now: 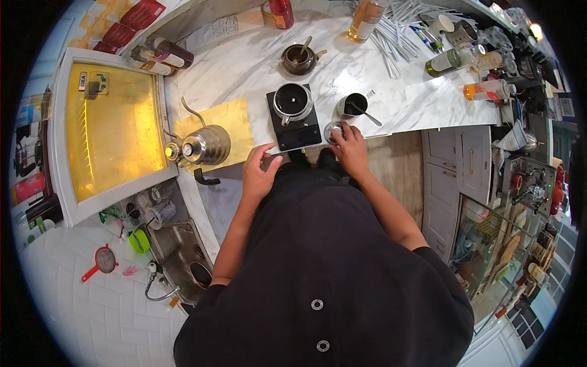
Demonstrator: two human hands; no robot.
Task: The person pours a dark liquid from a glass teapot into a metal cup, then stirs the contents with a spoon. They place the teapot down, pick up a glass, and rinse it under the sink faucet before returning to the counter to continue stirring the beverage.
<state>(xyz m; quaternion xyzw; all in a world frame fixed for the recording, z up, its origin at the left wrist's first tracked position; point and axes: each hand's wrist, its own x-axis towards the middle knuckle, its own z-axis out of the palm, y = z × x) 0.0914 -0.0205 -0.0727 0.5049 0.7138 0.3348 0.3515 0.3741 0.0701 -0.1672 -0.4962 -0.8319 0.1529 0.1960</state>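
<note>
My right hand (352,153) reaches to the counter's front edge, with its fingertips and thumb on a small round clear lid or glass (328,133). Just beyond stands a cup (341,110) with a dark inside and a metal spoon (372,119) leaning out. To the left, a handled vessel (285,120) with a dark inside sits on a black digital scale (298,137). My left hand (258,176) hovers before the scale's lower left corner, fingers apart and holding nothing. A gooseneck kettle (213,144) is further left, by a yellow cloth (236,119).
A brown pot (298,62) with a spoon stands at the back of the marble counter (220,78). Bottles (367,20) and loose straws (394,41) lie beyond. An open yellow-lit door (119,128) and a sink (179,257) are left; an espresso machine (534,186) is right.
</note>
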